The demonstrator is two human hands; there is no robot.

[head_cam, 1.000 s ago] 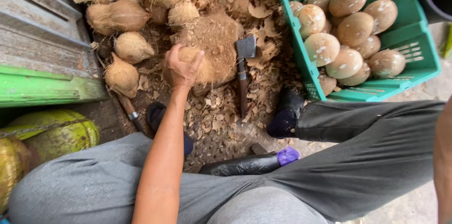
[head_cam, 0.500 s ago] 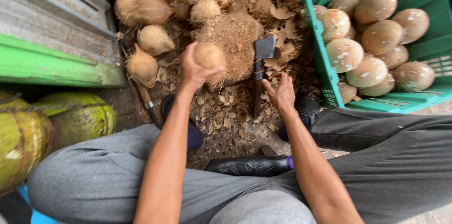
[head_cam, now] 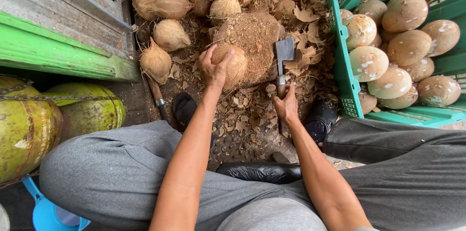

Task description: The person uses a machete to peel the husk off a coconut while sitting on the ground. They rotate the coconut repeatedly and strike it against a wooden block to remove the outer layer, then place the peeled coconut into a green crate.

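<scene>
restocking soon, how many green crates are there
1: the green crate sits at the right, beside the cleaver, holding peeled coconuts. Others may lie out of view.

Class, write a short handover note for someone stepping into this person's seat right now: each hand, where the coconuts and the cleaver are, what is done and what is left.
Left hand: gripping a husked brown coconut, held against the chopping block.
Right hand: closing on the handle of the cleaver, which stands by the block.
Done: cleaned coconuts fill the green crate on the right.
Left: the held coconut is untrimmed; a fibrous pile waits beyond the block.
</scene>
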